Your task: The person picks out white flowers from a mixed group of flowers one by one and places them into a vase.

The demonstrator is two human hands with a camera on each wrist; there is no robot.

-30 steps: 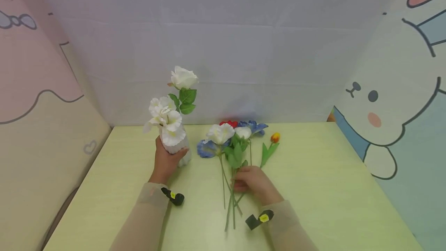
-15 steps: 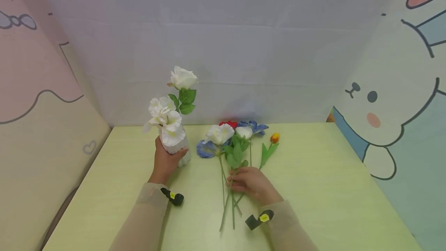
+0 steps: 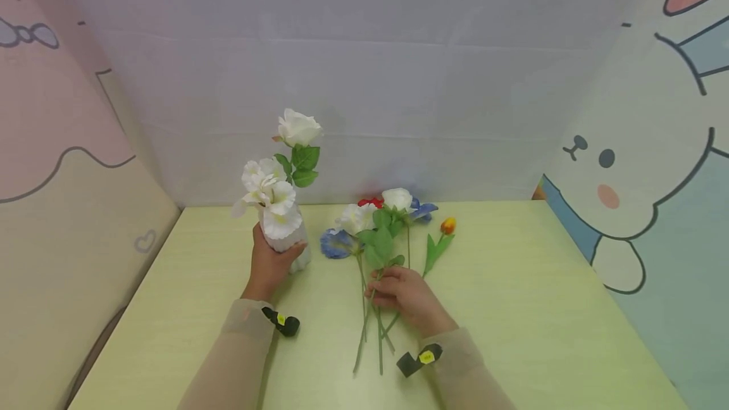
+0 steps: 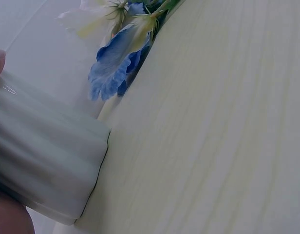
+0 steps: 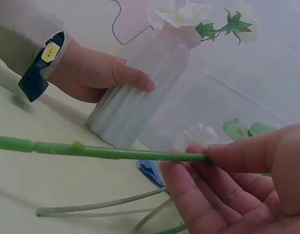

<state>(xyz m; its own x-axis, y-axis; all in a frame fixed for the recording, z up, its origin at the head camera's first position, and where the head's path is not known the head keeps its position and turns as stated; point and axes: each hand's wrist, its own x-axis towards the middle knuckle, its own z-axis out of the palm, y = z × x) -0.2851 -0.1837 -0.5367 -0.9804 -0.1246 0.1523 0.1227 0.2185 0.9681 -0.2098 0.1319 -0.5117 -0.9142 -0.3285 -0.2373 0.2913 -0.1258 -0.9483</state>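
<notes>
My left hand point(image 3: 272, 264) grips a white ribbed vase point(image 5: 140, 107) standing on the table, thumb across its side in the right wrist view. In the vase are a white rose point(image 3: 299, 128) with green leaves and ruffled white blooms point(image 3: 267, 192). My right hand point(image 3: 407, 296) pinches the green stem point(image 5: 116, 154) of another white rose point(image 3: 397, 200) between thumb and fingers. This rose lies over the other flowers in the head view, its stem end pointing toward me. In the right wrist view the stem is lifted off the table.
Right of the vase lie a blue flower point(image 3: 337, 244), a ruffled white flower point(image 3: 355, 217), a red flower point(image 3: 371, 202), another blue flower point(image 3: 423, 210) and an orange tulip point(image 3: 448, 226). Their stems cross near my right hand. A pale wall sheet point(image 3: 364, 93) hangs behind the table.
The white rose in my right hand has shifted up and away, its stem end swinging left. The right hand has moved slightly left. My left hand and the vase stay put.
</notes>
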